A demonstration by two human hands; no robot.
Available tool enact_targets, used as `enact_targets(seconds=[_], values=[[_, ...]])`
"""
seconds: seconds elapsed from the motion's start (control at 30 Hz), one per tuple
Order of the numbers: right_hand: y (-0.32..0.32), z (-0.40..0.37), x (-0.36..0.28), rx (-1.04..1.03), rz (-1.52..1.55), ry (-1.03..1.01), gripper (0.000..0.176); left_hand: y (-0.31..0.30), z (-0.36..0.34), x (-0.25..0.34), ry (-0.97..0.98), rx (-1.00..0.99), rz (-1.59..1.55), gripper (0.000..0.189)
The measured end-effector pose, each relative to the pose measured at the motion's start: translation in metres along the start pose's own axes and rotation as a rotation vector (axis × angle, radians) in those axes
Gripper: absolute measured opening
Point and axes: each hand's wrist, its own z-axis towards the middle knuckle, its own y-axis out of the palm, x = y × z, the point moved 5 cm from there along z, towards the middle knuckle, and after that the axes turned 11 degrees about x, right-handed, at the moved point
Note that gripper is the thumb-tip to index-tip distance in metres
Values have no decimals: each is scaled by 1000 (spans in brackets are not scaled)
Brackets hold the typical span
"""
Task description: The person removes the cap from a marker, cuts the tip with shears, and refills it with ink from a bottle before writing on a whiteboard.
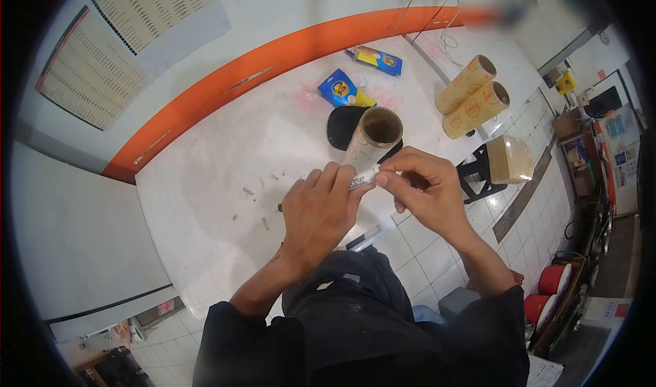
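My left hand (pixel 318 206) is wrapped round a white marker (pixel 363 178) with dark print on its barrel. A dark end pokes out on the far left side of that hand. The fingertips of my right hand (pixel 424 185) pinch the marker's other end. Just beyond both hands, a roll of plastic film (pixel 367 148) stands on the white table (pixel 198 202), its hollow core facing up. Behind the roll lies a flat black object (pixel 338 129) with a rounded edge, partly hidden by it.
Blue-and-yellow packets (pixel 338 88) lie near the wall, another packet (pixel 379 60) behind them. Two more film rolls (pixel 478 108) stand at the right. Past the table edge are a black stool (pixel 471 176) and a cardboard box (pixel 510 159). Small dark scraps (pixel 248 191) dot the tabletop.
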Motion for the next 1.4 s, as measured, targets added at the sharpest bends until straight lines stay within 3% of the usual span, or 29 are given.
enact_targets(seconds=[0.13,0.23,0.33,0.43,0.47,0.53,0.57,0.63,0.77,0.83,0.9,0.97,1.07,1.17,1.23,1.3,1.37,1.4], values=[[5,0,-2,25,89,-126,5,-4,5,5,7,59,-117,32],[6,0,-6,-17,118,-242,5,0,0,-4,-116,55,-368,30],[-20,6,-16,235,304,-237,7,-8,2,-2,-354,76,-774,23],[-40,7,-11,344,256,-248,10,-44,6,19,-199,-18,-922,14],[-40,7,-10,328,234,-265,10,-58,13,32,-31,-28,-1104,7],[-32,3,-6,277,217,-290,11,-84,18,59,176,119,-1374,4],[-29,1,-2,265,218,-289,11,-92,17,70,225,283,-1472,8],[-24,-2,0,258,200,-306,10,-92,22,78,290,492,-1417,11],[-23,-3,9,274,194,-270,11,-102,24,75,399,491,-1382,8],[-23,-5,11,276,192,-254,12,-104,23,75,274,435,-1426,1],[-20,-4,10,282,197,-264,11,-105,13,76,55,295,-1498,10],[-16,-4,9,259,197,-276,11,-104,4,78,41,339,-1464,15],[-10,-5,7,239,199,-274,10,-102,11,81,250,502,-1389,4],[-10,-5,10,224,198,-274,9,-97,12,88,325,657,-1344,7],[-7,-6,12,203,205,-265,9,-96,12,84,234,482,-1410,7],[-8,-6,14,194,200,-254,9,-94,10,74,89,37,-1545,16],[-7,-6,15,197,206,-241,10,-97,16,83,243,488,-1365,7],[-6,-7,15,198,207,-229,10,-98,16,86,273,584,-1319,7]])
